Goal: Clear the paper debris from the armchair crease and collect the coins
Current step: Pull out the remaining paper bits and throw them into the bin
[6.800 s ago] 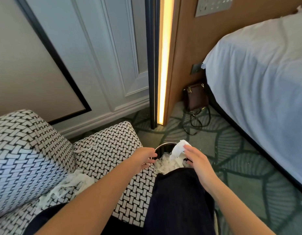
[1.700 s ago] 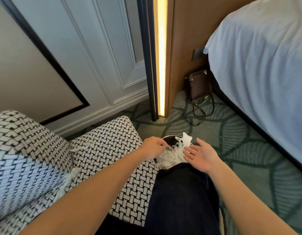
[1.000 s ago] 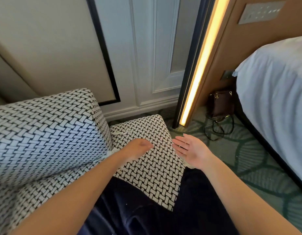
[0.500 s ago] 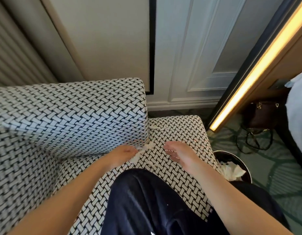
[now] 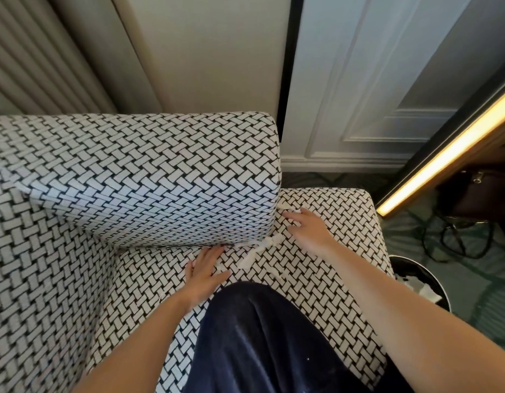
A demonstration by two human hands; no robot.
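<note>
- A room corner: beige wall panel, white panelled door (image 5: 359,80), a glowing light strip (image 5: 450,154) and green patterned carpet (image 5: 410,231). In front of it stands an armchair (image 5: 132,171) in black-and-white woven cloth.
- The left hand (image 5: 204,272) lies flat on the seat cushion (image 5: 339,217). Its fingers (image 5: 210,255) are straight and close together, holding nothing.
- Just past those fingertips runs the crease (image 5: 186,246) where the chair's padded arm meets the seat.
- Beside the left fingers, toward the right hand, lies the paper debris (image 5: 258,249): white torn strips reaching from the end of the crease out onto the seat.
- The right hand (image 5: 309,232) also rests on the seat. Its fingers (image 5: 295,219) are straight and slightly spread, pinching nothing.
- Just beyond the right fingertips, at the front corner of the chair arm, sits a small paper scrap (image 5: 284,206).
- Below both hands, a leg in dark trousers (image 5: 260,336) is on the seat between the forearms.
- Well out past the right forearm, on the carpet, stands a dark round bin (image 5: 410,268) with white paper (image 5: 423,289) inside.
- Farther off behind the bin, a brown handbag (image 5: 484,194) sits on the floor with its strap looped beside it.
</note>
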